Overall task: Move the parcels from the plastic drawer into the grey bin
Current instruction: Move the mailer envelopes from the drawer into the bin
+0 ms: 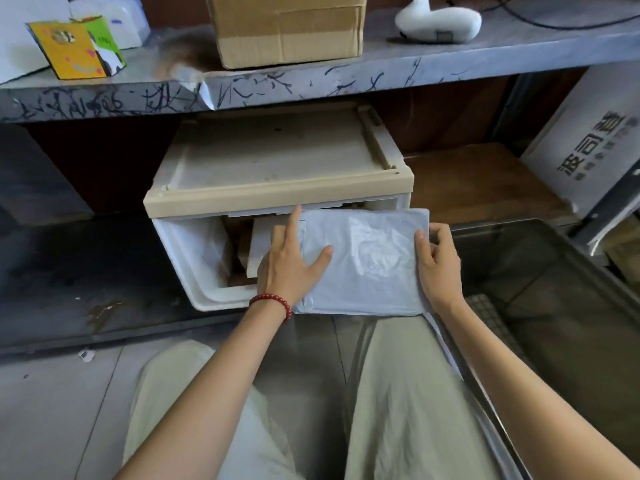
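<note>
We have the parcel (363, 261) held between both hands, lifted over the front of the plastic drawer (180, 244) and not yet in the grey bin (568, 292), which lies just right of our right hand (438, 261). Our right hand is clamped on the parcel's right edge, thumb on top and fingers curled over the far corner. Our left hand (289, 268) takes the left edge with the thumb laid on top and the index finger stretched forward; its other fingers are hidden, presumably beneath. The wrapping looks thin and slack, so we should keep both edges supported and the parcel level rather than let it sag in the middle. The carry should go rightward, past our right hand, lifting clear of the bin's near wall before lowering. Another flat parcel (260, 244) waits in the drawer just ahead of our left hand.
</note>
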The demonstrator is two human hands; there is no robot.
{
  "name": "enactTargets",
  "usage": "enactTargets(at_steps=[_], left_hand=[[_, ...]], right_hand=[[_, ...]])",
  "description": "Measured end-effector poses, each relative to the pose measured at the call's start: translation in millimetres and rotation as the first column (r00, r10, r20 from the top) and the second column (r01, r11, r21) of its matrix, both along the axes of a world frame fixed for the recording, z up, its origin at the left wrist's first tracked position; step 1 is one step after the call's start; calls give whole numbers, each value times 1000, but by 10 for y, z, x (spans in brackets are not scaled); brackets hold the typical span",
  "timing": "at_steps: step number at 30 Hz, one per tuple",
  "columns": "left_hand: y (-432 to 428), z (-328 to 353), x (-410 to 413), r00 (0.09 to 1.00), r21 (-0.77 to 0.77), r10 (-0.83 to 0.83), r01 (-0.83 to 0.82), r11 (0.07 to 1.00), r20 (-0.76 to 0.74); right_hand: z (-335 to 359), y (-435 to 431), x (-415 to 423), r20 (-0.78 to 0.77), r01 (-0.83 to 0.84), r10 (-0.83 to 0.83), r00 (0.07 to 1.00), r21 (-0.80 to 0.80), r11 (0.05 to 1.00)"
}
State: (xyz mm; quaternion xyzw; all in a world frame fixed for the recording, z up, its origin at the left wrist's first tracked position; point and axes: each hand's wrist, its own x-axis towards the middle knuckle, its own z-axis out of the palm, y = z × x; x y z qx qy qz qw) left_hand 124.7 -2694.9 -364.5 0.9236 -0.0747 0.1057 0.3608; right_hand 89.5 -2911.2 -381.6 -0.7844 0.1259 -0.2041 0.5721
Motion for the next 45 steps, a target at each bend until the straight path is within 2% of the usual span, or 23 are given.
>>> enactTargets(at_steps=[4,7,10,14,18,21,24,27,29,33,35,37,41,45], left_hand=[[-566,50,55,986,69,-164,164,984,-11],[-1009,28,8,957,56,-290,289,956,-4],[-1407,-53,-33,918,101,-396,395,913,-7],[-1745,-295,-80,892,295,-452,433,852,-4],[-1936,-402,-47,878,474,-477,438,764,-42],[-2007,-454,-18,872,501,-483,452,738,-74],[-2021,-523,1,872,510,-479,457,728,-98],[-1984,-587,45,863,531,-502,448,720,-48],[-1952,-629,89,865,552,-500,433,713,-32],[-1898,-682,156,879,577,-473,415,704,-55],[-1878,-687,176,886,578,-461,403,709,-51],[-1867,-689,184,894,582,-445,387,715,-47],[-1843,-679,186,907,578,-415,375,725,-69],[-1741,-621,170,920,529,-381,367,765,-88]], right_hand=[[9,-467,-239,14,196,-196,981,-5,981],[-81,-830,-438,-3,372,-372,928,44,927],[-263,-1218,-630,-80,544,-538,839,137,828],[-620,-1677,-990,-268,747,-697,665,202,634],[-1026,-1903,-1300,-477,862,-724,497,181,473],[-1277,-1922,-1421,-608,894,-676,417,141,425],[-1526,-1911,-1450,-683,908,-622,383,154,389],[-1738,-1947,-1404,-702,904,-597,388,166,394],[-1757,-1968,-1345,-686,893,-591,425,209,400],[-1726,-1993,-1199,-617,781,-520,590,272,562],[-1735,-1970,-1137,-623,685,-448,641,200,701],[-1705,-1923,-1118,-633,594,-423,648,73,801],[-1618,-1824,-1065,-587,418,-402,702,-117,901],[-1455,-1677,-889,-574,246,-333,748,-226,942]])
